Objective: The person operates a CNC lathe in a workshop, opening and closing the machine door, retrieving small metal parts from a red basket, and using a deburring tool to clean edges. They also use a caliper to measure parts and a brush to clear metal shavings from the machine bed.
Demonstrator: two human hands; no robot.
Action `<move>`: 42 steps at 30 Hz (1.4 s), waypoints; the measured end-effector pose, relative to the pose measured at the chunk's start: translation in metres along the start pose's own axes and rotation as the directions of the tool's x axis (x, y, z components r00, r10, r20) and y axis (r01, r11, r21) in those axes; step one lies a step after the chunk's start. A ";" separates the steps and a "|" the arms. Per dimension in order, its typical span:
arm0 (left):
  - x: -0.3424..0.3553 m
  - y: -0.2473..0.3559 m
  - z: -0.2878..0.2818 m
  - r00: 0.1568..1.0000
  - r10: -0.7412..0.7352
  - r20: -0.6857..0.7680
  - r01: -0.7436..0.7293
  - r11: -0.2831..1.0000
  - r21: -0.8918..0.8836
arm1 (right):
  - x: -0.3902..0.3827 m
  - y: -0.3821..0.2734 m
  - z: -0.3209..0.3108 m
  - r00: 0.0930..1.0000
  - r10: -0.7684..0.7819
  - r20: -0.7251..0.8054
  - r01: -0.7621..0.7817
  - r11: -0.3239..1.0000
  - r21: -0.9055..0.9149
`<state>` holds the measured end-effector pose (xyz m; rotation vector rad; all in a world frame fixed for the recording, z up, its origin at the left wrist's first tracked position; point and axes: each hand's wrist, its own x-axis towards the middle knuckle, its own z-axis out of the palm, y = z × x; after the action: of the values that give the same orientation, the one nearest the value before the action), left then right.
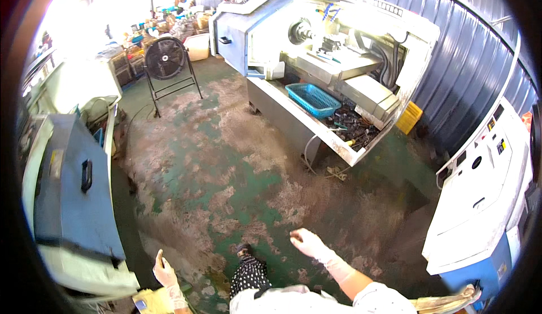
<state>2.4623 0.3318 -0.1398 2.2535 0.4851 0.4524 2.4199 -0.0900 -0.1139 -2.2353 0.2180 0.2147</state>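
My left hand point(165, 271), in a thin pale glove, hangs at the lower left, index finger extended, nothing visible in it. It is near the blue door point(76, 184) of a machine with a black handle point(86, 175). My right hand point(306, 243), gloved the same way, is out over the stained green floor point(231, 167), fingers loosely bent and apparently holding nothing. My foot point(244, 249) and dark patterned trouser leg point(248, 274) show between them. Ahead stands an open lathe point(231, 43), its chuck point(300, 30) lit, with a blue plastic basket point(312, 99) among dark debris in the lower tray.
A black fan point(164, 58) on a stand trails a cable on the floor at left. Piled goods point(130, 57) line the back left. A white-and-blue machine point(474, 201) stands close at right. A yellow crate point(409, 116) sits beside the lathe, before the corrugated wall point(457, 71).
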 end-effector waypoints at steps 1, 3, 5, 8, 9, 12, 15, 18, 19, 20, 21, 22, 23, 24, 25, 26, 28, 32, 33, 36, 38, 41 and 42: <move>0.021 -0.002 0.017 1.000 -0.011 0.027 0.013 0.999 -0.051 | 0.017 -0.001 0.000 0.998 0.020 -0.061 -0.018 0.999 0.033; 0.062 0.021 0.049 0.997 -0.044 0.062 0.053 0.985 -0.166 | 0.063 -0.002 -0.006 0.984 -0.016 -0.177 0.034 0.994 0.100; 0.096 0.052 0.078 0.992 -0.059 0.110 0.080 0.976 -0.203 | 0.098 -0.013 -0.027 0.955 -0.077 -0.286 0.105 0.991 0.084; 0.143 0.094 0.115 0.991 0.074 0.113 -0.083 0.993 0.083 | 0.151 -0.022 -0.070 0.860 -0.258 -0.440 0.244 0.966 -0.089; 0.156 0.103 0.134 0.985 0.111 0.130 -0.127 0.985 0.120 | 0.167 -0.022 -0.088 0.820 -0.300 -0.487 0.262 0.954 -0.146; 0.178 0.137 0.181 0.963 0.209 0.169 -0.237 0.956 0.173 | 0.224 0.005 -0.160 0.731 -0.157 -0.664 0.224 0.974 0.015; 0.189 0.159 0.218 0.953 0.267 0.144 -0.293 0.934 0.204 | 0.286 0.028 -0.252 0.590 -0.080 -0.803 0.199 0.979 0.049; 0.183 0.154 0.255 0.967 0.220 0.127 -0.250 0.914 0.318 | 0.352 0.064 -0.361 0.399 -0.413 -0.819 0.111 0.908 -0.404; 0.180 0.146 0.272 0.971 0.204 0.122 -0.234 0.907 0.351 | 0.377 0.091 -0.403 0.444 -0.372 -0.815 -0.039 0.901 -0.433; 0.178 0.138 0.285 0.978 0.169 0.119 -0.202 0.902 0.381 | 0.398 0.112 -0.437 0.486 -0.312 -0.816 -0.190 0.874 -0.448; 0.172 0.130 0.284 0.991 0.094 0.098 -0.127 0.894 0.430 | 0.413 0.087 -0.439 0.520 -0.356 -0.776 -0.255 0.802 -0.540; 0.166 0.125 0.284 0.996 0.018 0.084 -0.055 0.884 0.464 | 0.418 0.062 -0.446 0.556 -0.397 -0.731 -0.313 0.714 -0.626; 0.162 0.131 0.297 0.993 -0.043 0.106 -0.010 0.888 0.460 | 0.428 0.068 -0.469 0.574 -0.424 -0.701 -0.303 0.685 -0.662; 0.155 0.135 0.301 0.988 -0.109 0.108 0.044 0.877 0.479 | 0.451 0.078 -0.483 0.601 -0.448 -0.662 -0.263 0.671 -0.693; 0.151 0.141 0.311 0.980 -0.153 0.130 0.072 0.870 0.487 | 0.493 0.134 -0.505 0.618 -0.468 -0.632 -0.142 0.725 -0.674; 0.144 0.143 0.318 0.967 -0.207 0.147 0.110 0.864 0.492 | 0.511 0.141 -0.516 0.631 -0.501 -0.592 -0.007 0.760 -0.650; 0.139 0.149 0.329 0.943 -0.284 0.175 0.160 0.846 0.508 | 0.529 0.160 -0.531 0.715 -0.444 -0.540 -0.073 0.720 -0.690; 0.127 0.154 0.339 0.898 -0.390 0.202 0.240 0.822 0.517 | 0.537 0.110 -0.543 0.907 -0.192 -0.375 -0.188 0.613 -0.767; 0.126 0.155 0.341 0.891 -0.402 0.211 0.248 0.821 0.515 | 0.536 0.104 -0.547 0.938 -0.120 -0.325 -0.172 0.651 -0.739; 0.127 0.158 0.342 0.877 -0.414 0.245 0.259 0.835 0.485 | 0.518 0.079 -0.554 0.979 -0.069 -0.193 -0.105 0.642 -0.760; 0.136 0.162 0.347 0.875 -0.390 0.288 0.242 0.866 0.437 | 0.511 0.079 -0.556 0.986 -0.070 -0.148 -0.067 0.651 -0.756; 0.162 0.180 0.358 0.879 -0.277 0.387 0.171 0.943 0.286 | 0.489 0.092 -0.552 0.957 -0.120 -0.264 -0.085 0.755 -0.650; 0.173 0.192 0.368 0.872 -0.224 0.435 0.140 0.966 0.216 | 0.474 0.094 -0.548 0.932 -0.127 -0.341 -0.077 0.848 -0.525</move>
<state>2.8201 0.0662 -0.2014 2.3534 0.4973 -0.2328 2.9018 -0.6158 0.0454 -2.8259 0.3633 -0.1896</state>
